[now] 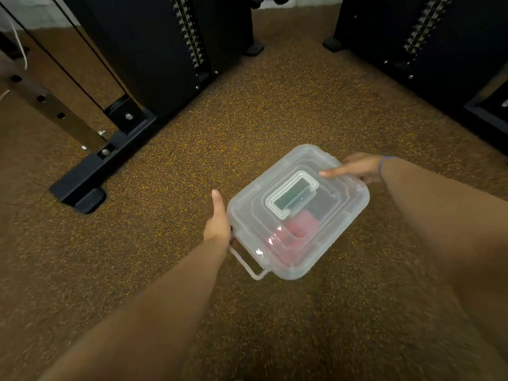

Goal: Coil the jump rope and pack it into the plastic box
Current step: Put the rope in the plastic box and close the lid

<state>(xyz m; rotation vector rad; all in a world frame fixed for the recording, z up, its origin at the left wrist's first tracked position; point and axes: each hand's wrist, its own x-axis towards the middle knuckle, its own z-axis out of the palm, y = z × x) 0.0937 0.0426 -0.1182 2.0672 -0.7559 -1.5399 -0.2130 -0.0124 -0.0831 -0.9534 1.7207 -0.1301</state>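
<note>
A clear plastic box with its lid on is held between both hands above the speckled brown floor. A folded handle lies flat on top of the lid. Through the plastic a red shape and a dark green one show, blurred; I cannot make out the rope itself. My left hand grips the box's left end, thumb up along the side, fingers hidden beneath. My right hand grips the far right corner, thumb lying on the lid. A white side latch hangs loose at the near-left end.
Black gym machine frames stand close by: a base foot at left, a weight stack behind it, and another machine at the back right. Speckled rubber floor stretches between them.
</note>
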